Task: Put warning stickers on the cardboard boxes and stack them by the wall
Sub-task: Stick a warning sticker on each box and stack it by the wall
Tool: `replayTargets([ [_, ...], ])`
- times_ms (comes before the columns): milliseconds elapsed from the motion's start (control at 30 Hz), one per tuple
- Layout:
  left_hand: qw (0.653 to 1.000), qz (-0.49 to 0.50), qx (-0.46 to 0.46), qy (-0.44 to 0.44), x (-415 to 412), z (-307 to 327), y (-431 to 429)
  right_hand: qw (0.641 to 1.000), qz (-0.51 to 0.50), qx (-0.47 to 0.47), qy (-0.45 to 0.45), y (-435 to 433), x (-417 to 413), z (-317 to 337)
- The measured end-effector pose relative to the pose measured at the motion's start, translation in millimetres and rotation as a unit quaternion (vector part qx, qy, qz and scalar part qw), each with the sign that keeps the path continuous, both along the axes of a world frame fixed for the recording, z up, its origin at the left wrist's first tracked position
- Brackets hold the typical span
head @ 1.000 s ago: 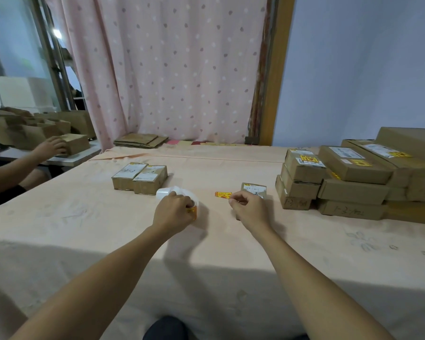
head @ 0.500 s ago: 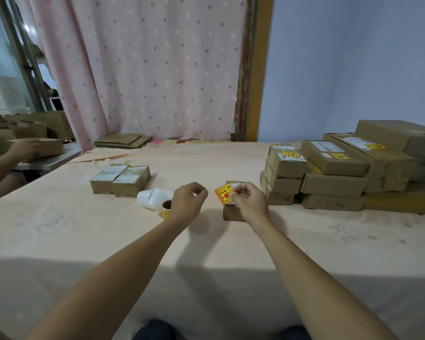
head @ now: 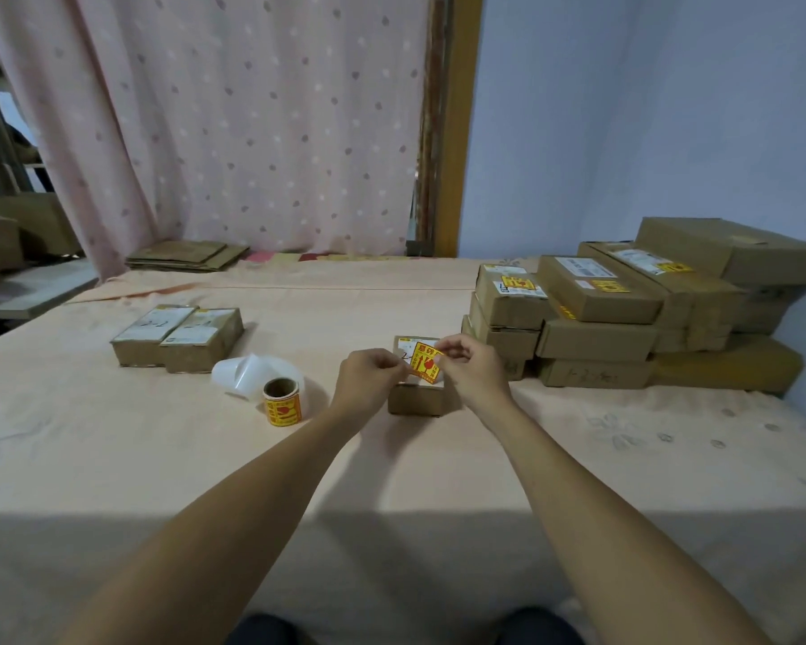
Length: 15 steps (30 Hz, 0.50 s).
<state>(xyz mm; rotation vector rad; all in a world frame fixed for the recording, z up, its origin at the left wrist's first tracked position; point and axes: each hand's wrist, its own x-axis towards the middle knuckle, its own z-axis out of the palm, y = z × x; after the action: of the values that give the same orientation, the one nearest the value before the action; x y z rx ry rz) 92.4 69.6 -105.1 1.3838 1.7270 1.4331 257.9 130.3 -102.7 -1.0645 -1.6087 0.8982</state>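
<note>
Left hand, right hand bare; forearms bare; dark trousers at knees.

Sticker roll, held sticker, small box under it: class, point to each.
sticker roll (head: 284, 409), head view, yellow outer side.
held sticker (head: 424, 363), head view, printed face.
small box (head: 415, 401), head view, front wall.

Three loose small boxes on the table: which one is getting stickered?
The lone centre box: left hand and right hand pinch a yellow sticker over its top. The other two sit side by side further left, past the sticker roll, untouched.
</note>
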Motion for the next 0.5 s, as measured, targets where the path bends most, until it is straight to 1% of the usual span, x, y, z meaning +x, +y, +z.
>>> replayTargets([
  [67, 1.0, 0.009, 0.002, 0.012, 2.9, -0.2, 2.5, 1.0, 0.001, -0.002, 0.002, 3.9, -3.5, 0.9],
  [167, 1.0, 0.013, -0.007, 0.024, 4.5, 0.1, 4.4, 1.0, 0.0, -0.011, -0.018, 11.2, -6.9, 1.3],
  [367, 0.999, 0.029, -0.029, -0.02, 6.5, -0.1, 11.9, 0.998, -0.004, -0.025, -0.051, 20.6, -10.8, 5.6],
  [500, 0.999, 0.036, -0.026, 0.013, 7.7, -0.4, 14.5, 0.996, -0.016, -0.03, -0.08, 25.2, -11.9, 3.6],
])
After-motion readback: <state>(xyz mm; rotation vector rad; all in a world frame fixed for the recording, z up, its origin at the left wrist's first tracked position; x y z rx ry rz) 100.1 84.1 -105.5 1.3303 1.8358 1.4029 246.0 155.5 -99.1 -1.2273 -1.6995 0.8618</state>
